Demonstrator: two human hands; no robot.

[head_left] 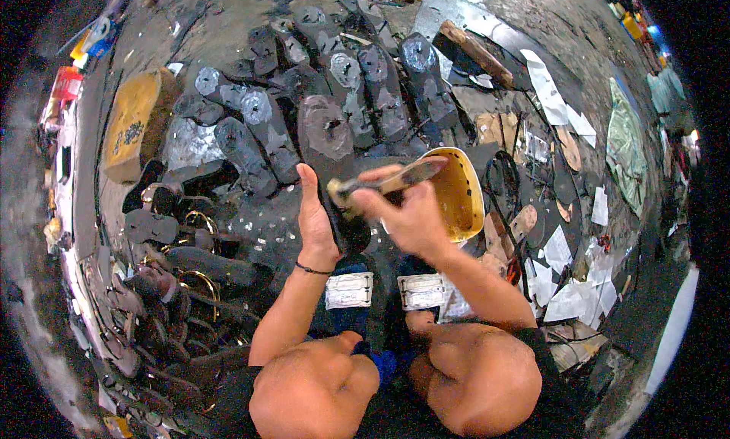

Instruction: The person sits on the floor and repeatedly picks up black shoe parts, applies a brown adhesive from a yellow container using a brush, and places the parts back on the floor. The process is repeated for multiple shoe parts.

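My left hand point(313, 222) is upright with the thumb raised, its palm side against a dark shoe sole point(352, 232). Much of that sole is hidden or lost in shadow. In my right hand point(418, 218) is a brush point(403, 177) with a wooden handle, gripped in the fingers. Its pale, blurred head lies over the sole, close to my left thumb. Just beyond my right hand stands a whitish tub point(480, 207), stained inside with yellow-brown stuff. Part of its near side is covered by the hand.
Ahead, several dark soles point(376, 93) lie in rows. Sandals with gold-coloured rings point(201, 283) are heaped at the left, below a yellow-brown block point(137, 127). Paper scraps point(559, 249), cut pieces and a wooden bar point(477, 53) litter the right side.
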